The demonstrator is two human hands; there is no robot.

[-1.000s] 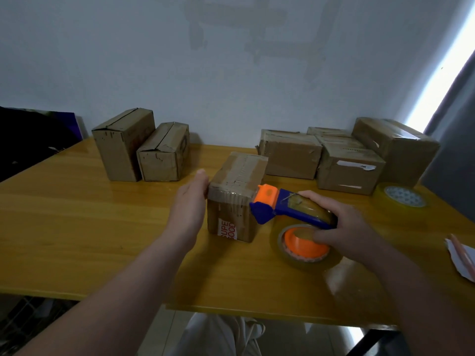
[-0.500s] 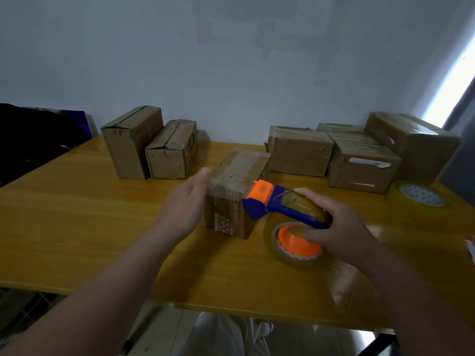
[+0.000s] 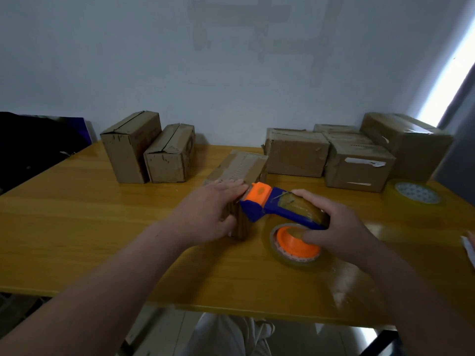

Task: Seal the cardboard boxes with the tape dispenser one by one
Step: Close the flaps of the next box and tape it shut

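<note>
- Box (image 3: 239, 168) is set near the middle of the table (image 3: 77, 227), apart from the others, with tape seen along its top.
- Left hand (image 3: 205, 217) is laid over the near top edge of this box, with the fingers straight and close together and the thumb set down against the near face.
- Dispenser (image 3: 280, 209), blue with an orange head, is gripped by the right hand (image 3: 334, 227): the fingers are curled over its handle, and the thumb is pressed on the orange hub of its roll (image 3: 295, 245).
- Its orange head is held at the box's near top corner, just beside the left fingertips (image 3: 241, 187); whether the blade is on the cardboard cannot be told.
- Whether the roll is touching the table cannot be told.
- Two boxes (image 3: 128, 145) are stood side by side at the back left.
- Further boxes (image 3: 357, 165) are grouped at the back right, touching one another.
- Spare tape (image 3: 416, 194) is laid flat near the right edge, just in front of that group.
- White paper (image 3: 469, 247) is cut off by the right border.
</note>
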